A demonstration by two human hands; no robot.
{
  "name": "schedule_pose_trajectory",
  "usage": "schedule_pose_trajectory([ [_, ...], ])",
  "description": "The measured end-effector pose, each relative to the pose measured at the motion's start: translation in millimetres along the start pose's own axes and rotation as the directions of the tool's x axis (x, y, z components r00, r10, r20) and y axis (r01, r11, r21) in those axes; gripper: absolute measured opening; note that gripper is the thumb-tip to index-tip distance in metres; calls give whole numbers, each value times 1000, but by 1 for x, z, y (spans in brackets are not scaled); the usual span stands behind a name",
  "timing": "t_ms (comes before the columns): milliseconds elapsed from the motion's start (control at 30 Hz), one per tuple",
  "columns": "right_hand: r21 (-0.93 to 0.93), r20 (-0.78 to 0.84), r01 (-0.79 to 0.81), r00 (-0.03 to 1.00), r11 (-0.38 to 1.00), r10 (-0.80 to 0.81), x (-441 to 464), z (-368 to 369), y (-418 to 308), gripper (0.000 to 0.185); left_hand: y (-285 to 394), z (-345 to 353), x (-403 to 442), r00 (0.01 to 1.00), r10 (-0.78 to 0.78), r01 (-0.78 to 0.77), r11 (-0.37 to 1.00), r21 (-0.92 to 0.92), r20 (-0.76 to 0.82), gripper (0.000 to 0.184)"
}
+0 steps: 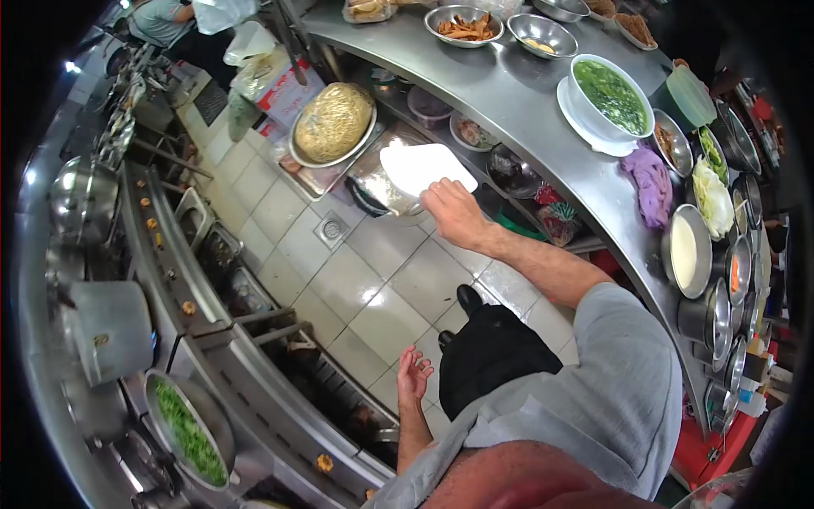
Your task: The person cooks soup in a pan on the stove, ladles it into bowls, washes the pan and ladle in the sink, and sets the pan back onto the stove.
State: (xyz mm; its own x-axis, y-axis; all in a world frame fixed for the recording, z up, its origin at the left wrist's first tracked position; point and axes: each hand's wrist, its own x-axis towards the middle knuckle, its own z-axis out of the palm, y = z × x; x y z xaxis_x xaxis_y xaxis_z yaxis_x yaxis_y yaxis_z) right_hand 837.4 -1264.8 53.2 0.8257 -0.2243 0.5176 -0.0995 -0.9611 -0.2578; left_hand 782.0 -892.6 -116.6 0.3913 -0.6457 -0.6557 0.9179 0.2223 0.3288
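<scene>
My right hand is stretched forward and grips the near edge of a white rectangular dish with rounded corners. The dish is so bright that its surface detail is lost. Below it lies a plastic-wrapped package on the low shelf. Just beyond, a metal bowl holds a bag of noodles. Down at my left side, my left hand hangs with its palm up and its fingers loosely bent and apart, holding nothing.
On the right, a steel counter carries a white bowl of green leaves, a purple cloth and several metal bowls. The stove line on the left holds a large pot and a pan of chopped greens. Another person stands far back.
</scene>
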Motion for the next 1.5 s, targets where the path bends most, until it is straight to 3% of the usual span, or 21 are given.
schedule_pose_trajectory([
  [233, -246, 5, 122, 992, 961, -125, 24, -116, 17, 25, -5, 22, -106, 978, 153, -141, 986, 92, -142, 27],
  [333, -338, 78, 120, 992, 934, -99, 22, -112, 75, 23, -45, 19, -147, 907, 214, -184, 976, 113, -364, 27],
  [467, -369, -93, 59, 991, 928, -100, 7, -85, 144, 17, -120, 5, -206, 739, 197, -172, 980, 103, -644, 27],
  [533, -369, 175, 39, 984, 929, 28, 18, -108, 148, 12, -172, -27, -216, 688, 191, -250, 968, 19, -700, 24],
  [567, -390, 151, 10, 987, 921, 54, 17, -106, 156, 13, -201, -41, -223, 674, 204, -348, 936, -62, -710, 22],
  [633, -407, 59, 163, 987, 899, -152, 12, -91, 183, 14, -221, -20, -238, 495, 250, -397, 917, 39, -832, 23],
  [667, -346, 87, 128, 991, 929, -104, 16, -85, 204, 18, -233, -19, -240, 403, 294, -466, 881, 82, -867, 24],
  [700, -485, 95, 209, 978, 849, -187, 14, -69, 241, 27, -243, -24, -247, 410, 264, -547, 837, -4, -873, 25],
  [767, -590, -11, -58, 998, 806, 64, 29, -98, 188, 44, -247, -5, -265, 246, 258, -729, 685, -3, -934, 26],
  [833, -473, -73, -184, 983, 862, 170, 38, -119, 115, 46, -257, -2, -282, 130, 240, -857, 516, 13, -962, 20],
  [900, -242, 62, -104, 991, 965, 122, 48, -104, 62, 48, -259, -12, -299, 59, 366, -951, 302, 59, -929, 19],
  [933, 453, 184, -21, 980, 891, -70, 55, -54, 72, 46, -263, -16, -314, 35, 341, -958, 278, 65, -940, 19],
  [1000, 608, 241, 10, 950, 794, -197, 38, -37, -27, 39, -257, -4, -346, -4, 285, -997, -79, -20, -959, 27],
  [1067, 724, 664, -486, 683, 488, -305, 4, -41, -138, 38, -262, -11, -384, -106, 419, -960, -281, -18, -902, 49],
  [1200, 599, 622, -730, 164, 330, -766, -104, -128, -351, 37, -256, -5, -471, -217, 680, -912, -398, -104, -700, 78],
  [1300, 421, 490, -757, -273, 499, -828, -185, -171, -470, 54, -233, -6, -531, -85, 748, -940, -279, -195, -658, 71],
  [1367, 274, 374, -798, -426, 537, -824, -246, -163, -531, 57, -224, -52, -551, 168, 922, -761, -104, -640, -349, 61],
  [1400, 210, 289, -804, -493, 557, -821, -254, -184, -551, 63, -208, -24, -548, 113, 808, -925, -126, -357, -579, 50],
  [1433, 82, 277, -906, -379, 415, -883, -301, -176, -586, 59, -190, 8, -544, 45, 622, -998, 57, -12, -782, 39],
  [1467, 54, 311, -800, -556, 598, -771, -303, -182, -601, 46, -172, 40, -539, -21, 405, -931, 325, 166, -914, 29],
  [1500, 149, 421, -824, -448, 547, -789, -283, -214, -595, 30, -176, 39, -535, -142, 409, -955, 182, 232, -902, 23],
])
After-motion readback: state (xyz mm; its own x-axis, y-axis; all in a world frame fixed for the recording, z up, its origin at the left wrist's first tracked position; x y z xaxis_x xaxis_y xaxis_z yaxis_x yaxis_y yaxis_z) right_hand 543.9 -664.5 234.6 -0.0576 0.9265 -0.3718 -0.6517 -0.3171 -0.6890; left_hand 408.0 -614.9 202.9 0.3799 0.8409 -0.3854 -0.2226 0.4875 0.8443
